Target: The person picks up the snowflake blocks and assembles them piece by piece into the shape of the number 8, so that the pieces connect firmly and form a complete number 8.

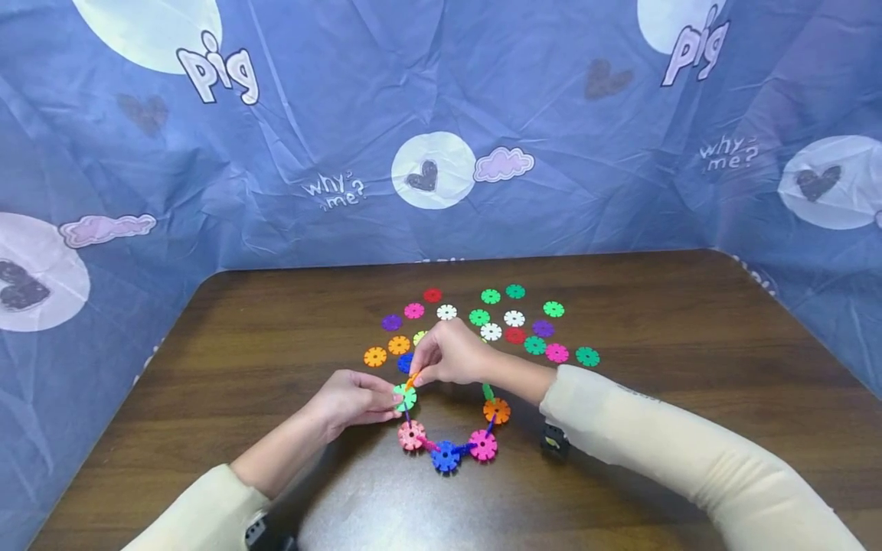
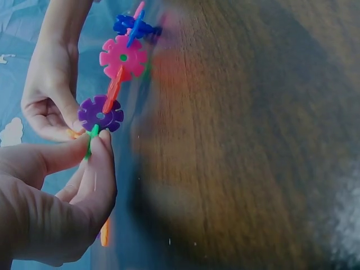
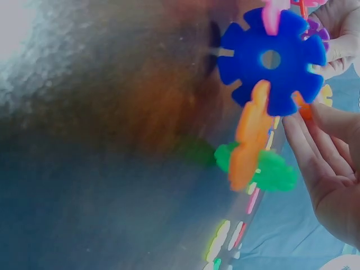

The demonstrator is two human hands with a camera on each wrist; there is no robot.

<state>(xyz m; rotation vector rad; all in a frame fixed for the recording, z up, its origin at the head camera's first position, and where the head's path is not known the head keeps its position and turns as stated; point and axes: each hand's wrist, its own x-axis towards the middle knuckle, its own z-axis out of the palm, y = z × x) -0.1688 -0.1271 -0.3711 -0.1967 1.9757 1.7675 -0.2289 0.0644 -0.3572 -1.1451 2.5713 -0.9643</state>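
My left hand pinches a light green notched plastic disc at the left end of a curved chain. Between the thumb and finger of my right hand is an orange notched disc, its edge meeting the green one's upper rim. From the green disc the chain runs through a purple disc, a pink disc, a blue disc, a magenta disc and an orange link. A green disc forms the other end, partly behind my right wrist in the head view.
Loose notched discs lie spread over the table beyond my hands, among them a red disc, a white disc and a teal disc. My right forearm crosses in front of some. A blue printed cloth hangs behind the table.
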